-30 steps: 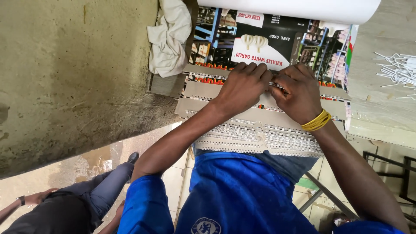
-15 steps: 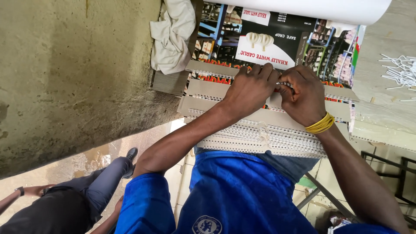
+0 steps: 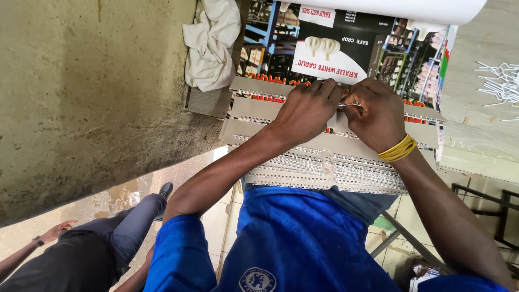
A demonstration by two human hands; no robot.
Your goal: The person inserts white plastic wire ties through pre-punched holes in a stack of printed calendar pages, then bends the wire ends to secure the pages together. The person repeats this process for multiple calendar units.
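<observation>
A: Head view. What are the hands doing?

B: Both are working at 12 o'clock of the frame, on a stack of wire-bound calendars (image 3: 335,157). Left hand (image 3: 305,111) is lying knuckles-up on the top sheet, fingers curled nearly closed, tips pressing at the white wire binding (image 3: 351,105). Right hand (image 3: 378,116) is sitting just at 3 o'clock of the left one, touching it, fingers bent in tight and pinching the same bit of wire. Can't tell how much wire each hand is actually gripping; the fingertips are hiding it.

A: Where is the stack sitting?

B: On the edge of a work table (image 3: 476,140), pages fanning out in steps toward 6 o'clock, each step showing a row of wire loops. One loose wire hanger (image 3: 326,162) is lying across the lower rows.

A: Anything on the wrist?

B: Yellow rubber bands (image 3: 397,150) are wrapping the right wrist, at 5 o'clock of that hand.

A: Surroundings?

B: White crumpled cloth (image 3: 212,43) is lying at 10 o'clock of the hands, beside the stack. A white paper roll (image 3: 400,8) is running along the top edge at 12 o'clock. A pile of loose white wire hangers (image 3: 500,84) is sitting at 3 o'clock, well apart. The person is wearing a blue shirt (image 3: 292,238) at 6 o'clock. Another person in dark trousers (image 3: 97,249) is sitting at 8 o'clock, next to a rough concrete wall (image 3: 92,92).
</observation>
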